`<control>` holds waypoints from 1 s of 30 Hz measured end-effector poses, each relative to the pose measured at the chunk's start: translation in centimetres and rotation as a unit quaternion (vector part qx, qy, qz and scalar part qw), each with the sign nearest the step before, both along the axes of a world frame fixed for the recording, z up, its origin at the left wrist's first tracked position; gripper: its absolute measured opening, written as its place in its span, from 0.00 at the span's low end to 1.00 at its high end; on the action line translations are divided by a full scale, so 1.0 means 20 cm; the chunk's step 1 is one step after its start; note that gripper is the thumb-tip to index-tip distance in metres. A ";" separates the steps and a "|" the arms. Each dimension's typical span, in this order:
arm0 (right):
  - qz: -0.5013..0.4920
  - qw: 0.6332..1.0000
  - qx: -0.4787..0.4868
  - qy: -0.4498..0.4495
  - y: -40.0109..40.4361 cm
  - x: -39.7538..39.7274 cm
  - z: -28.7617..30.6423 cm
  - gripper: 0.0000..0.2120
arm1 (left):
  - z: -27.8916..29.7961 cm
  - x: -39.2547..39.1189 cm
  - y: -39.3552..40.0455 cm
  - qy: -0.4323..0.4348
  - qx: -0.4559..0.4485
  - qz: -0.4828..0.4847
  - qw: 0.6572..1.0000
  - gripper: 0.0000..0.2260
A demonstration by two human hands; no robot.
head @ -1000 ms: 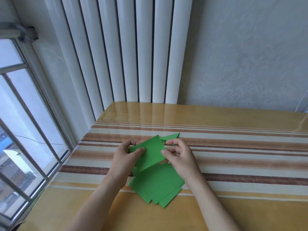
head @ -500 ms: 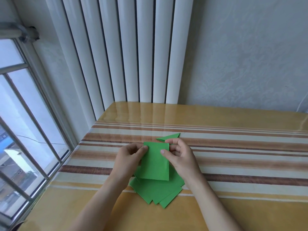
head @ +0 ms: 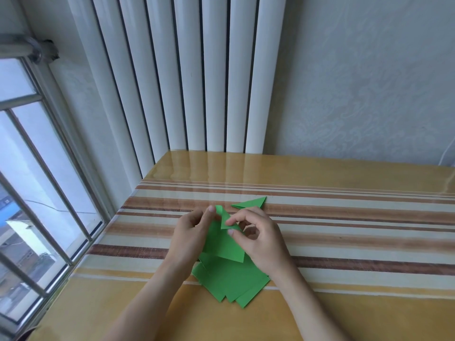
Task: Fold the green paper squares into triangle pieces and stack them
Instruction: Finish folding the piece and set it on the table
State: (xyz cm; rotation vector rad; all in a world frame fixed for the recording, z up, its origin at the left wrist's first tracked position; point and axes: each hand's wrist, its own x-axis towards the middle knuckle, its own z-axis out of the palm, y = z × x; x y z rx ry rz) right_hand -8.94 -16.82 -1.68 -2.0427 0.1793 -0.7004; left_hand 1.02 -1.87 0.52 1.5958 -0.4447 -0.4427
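Both hands pinching one green paper sheet (head: 225, 244): left hand (head: 192, 232) at top edge, right hand (head: 256, 236) folding corner down.

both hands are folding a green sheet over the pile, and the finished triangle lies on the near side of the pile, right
Not quite. In the head view the finished triangle lies on the far side of the pile, toward the radiator. The left hand and right hand are folding a green sheet over the pile.

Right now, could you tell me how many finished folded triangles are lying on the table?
1: the folded triangle lies on the striped table, just beyond the right hand. More could be hidden under the hands.
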 end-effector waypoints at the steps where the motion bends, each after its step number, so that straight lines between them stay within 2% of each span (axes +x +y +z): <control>1: 0.005 1.000 0.003 0.003 0.00 0.00 0.00 0.09 | 0.01 -0.01 0.00 -0.001 0.001 -0.007 1.000 0.16; 6: 0.054 0.997 0.039 0.030 0.01 -0.02 0.04 0.10 | 0.04 -0.02 0.01 -0.005 0.008 -0.030 1.000 0.07; 10: 0.073 0.991 0.099 0.045 0.00 -0.05 0.08 0.13 | 0.04 -0.02 0.02 -0.024 0.030 -0.097 0.995 0.09; 14: 0.068 0.994 0.058 0.068 -0.01 -0.06 0.10 0.10 | 0.04 -0.02 0.03 -0.107 0.059 -0.183 0.975 0.10; 21: 0.080 0.988 0.043 0.125 -0.04 -0.09 0.10 0.07 | 0.02 0.00 0.03 -0.162 0.102 -0.181 0.965 0.08; 25: 0.063 0.991 0.040 0.108 -0.04 -0.09 0.10 0.07 | 0.01 0.01 0.03 -0.174 0.119 -0.172 0.962 0.08; 30: 0.037 0.994 0.042 0.089 -0.06 -0.08 0.09 0.07 | 0.01 0.02 0.03 -0.145 0.082 -0.170 0.971 0.06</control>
